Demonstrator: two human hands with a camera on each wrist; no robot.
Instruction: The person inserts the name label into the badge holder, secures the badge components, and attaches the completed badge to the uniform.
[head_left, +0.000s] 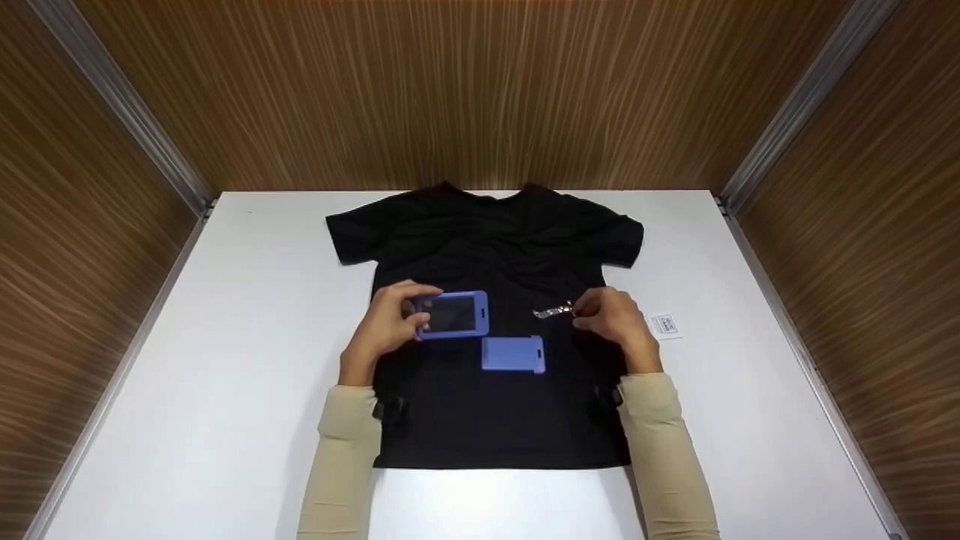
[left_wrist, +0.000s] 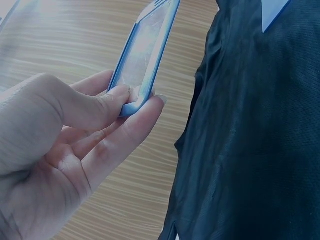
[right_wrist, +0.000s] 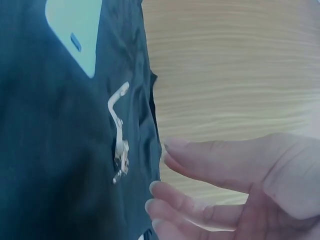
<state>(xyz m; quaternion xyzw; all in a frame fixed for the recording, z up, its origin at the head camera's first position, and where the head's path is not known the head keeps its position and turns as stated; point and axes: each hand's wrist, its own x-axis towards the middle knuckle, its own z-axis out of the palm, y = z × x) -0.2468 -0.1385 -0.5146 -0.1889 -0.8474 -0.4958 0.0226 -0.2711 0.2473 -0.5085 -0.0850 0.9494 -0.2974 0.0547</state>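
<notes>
My left hand (head_left: 390, 319) pinches one end of a blue card holder (head_left: 480, 315) with a clear window, thumb on the front and fingers behind. In the left wrist view the same card holder (left_wrist: 135, 60) stands tilted between thumb and fingers. A smaller blue plastic piece (head_left: 512, 354) with a slot at one end lies flat on the black T-shirt (head_left: 495, 420). Close by, my right hand (head_left: 611, 315) has its fingertips beside a small strap clip (head_left: 553, 311). In the right wrist view this strap clip (right_wrist: 119, 135) lies on the cloth, apart from the parted thumb and fingers.
The T-shirt is spread over a white table (head_left: 225, 375), its collar toward the back. A small white printed card (head_left: 666, 325) lies right of the shirt. Wood-patterned panels (head_left: 465, 90) with metal corner strips enclose the back and both sides.
</notes>
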